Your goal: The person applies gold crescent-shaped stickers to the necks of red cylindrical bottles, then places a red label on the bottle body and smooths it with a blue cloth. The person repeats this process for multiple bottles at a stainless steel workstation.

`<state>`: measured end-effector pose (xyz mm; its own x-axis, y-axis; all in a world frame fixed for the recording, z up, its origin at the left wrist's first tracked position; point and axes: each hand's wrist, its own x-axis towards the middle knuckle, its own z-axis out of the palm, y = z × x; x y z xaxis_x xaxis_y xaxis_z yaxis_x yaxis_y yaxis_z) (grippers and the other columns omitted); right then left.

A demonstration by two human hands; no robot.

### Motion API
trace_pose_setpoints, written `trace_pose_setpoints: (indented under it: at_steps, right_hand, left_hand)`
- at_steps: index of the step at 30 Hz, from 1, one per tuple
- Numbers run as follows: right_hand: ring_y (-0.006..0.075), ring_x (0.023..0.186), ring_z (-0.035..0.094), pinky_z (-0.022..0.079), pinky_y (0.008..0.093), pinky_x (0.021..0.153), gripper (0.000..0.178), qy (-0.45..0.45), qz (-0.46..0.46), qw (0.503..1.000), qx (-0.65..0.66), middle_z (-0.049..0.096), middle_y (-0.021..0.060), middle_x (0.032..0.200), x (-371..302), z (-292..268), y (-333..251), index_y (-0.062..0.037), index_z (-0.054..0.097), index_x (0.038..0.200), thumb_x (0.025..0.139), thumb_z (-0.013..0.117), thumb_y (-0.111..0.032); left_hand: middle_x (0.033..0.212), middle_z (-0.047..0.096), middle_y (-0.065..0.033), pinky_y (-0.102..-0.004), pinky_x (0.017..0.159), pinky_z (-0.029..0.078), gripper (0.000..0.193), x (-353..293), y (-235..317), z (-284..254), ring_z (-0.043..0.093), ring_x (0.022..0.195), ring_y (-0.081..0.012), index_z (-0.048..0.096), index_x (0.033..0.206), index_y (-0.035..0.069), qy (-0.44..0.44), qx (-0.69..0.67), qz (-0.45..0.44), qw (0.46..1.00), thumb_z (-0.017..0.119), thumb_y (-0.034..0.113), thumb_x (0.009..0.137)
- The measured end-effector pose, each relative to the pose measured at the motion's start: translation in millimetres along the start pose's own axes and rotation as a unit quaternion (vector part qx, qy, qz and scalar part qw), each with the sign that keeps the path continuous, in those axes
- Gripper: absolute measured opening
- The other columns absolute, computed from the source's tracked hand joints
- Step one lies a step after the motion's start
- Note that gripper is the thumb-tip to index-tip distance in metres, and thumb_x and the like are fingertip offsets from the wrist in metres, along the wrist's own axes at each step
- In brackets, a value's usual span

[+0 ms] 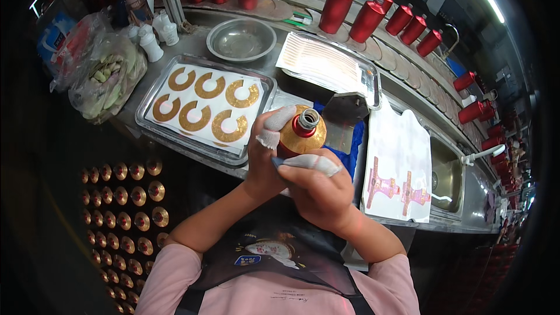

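Note:
A red bottle (pixel 296 130) with a gold collar on its shoulder and a bare threaded neck stands between my hands. My left hand (pixel 265 157) is closed round its left side, the thumb wrapped in white cloth. My right hand (pixel 324 189) is closed at the bottle's near side, its thumb also covered in white. Under that thumb a small dark flat piece (pixel 277 163) sticks out toward the left hand; its kind cannot be made out. The bottle's lower body is hidden by my hands.
A metal tray (pixel 140 118) left holds a sheet of gold C-shaped labels (pixel 193 115). Behind are a steel bowl (pixel 241 41) and a tray with a striped label sheet (pixel 321 61). Right lies a pink-label sheet (pixel 382 186) beside a sink (pixel 449 169). Red bottles (pixel 336 9) ride a curved conveyor.

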<state>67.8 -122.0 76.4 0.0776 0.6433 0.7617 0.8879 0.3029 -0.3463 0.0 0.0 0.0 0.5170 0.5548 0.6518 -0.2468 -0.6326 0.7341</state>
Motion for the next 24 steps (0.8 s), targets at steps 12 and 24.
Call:
trace_pose_setpoints:
  at_steps: [12,24]
  right_hand:
    - [0.031,0.078,0.067,0.054,0.0387,0.07,0.029,0.069,0.044,0.996,-0.046,0.07,0.0122,0.085,-13.6,-20.3,17.6,-0.0083,0.068,0.092,0.072,0.084,0.005]
    - [0.0148,0.091,0.058,0.047,0.0277,0.085,0.023,0.061,0.367,0.912,0.172,0.061,0.005,0.094,7.5,-21.3,70.3,-0.0006,0.063,0.103,0.089,0.073,-0.016]
  left_hand:
    - [0.132,0.053,-0.0177,-0.0433,0.106,0.045,0.079,11.9,14.9,-7.1,0.055,0.122,-0.0362,0.057,0.138,0.008,-0.001,0.039,-0.021,0.999,0.09,0.023,0.068]
    - [0.131,0.057,-0.0138,-0.042,0.107,0.045,0.081,25.7,2.6,-37.3,0.057,0.125,-0.0329,0.055,0.137,0.009,-0.167,-0.074,-0.072,0.98,0.093,0.021,0.067]
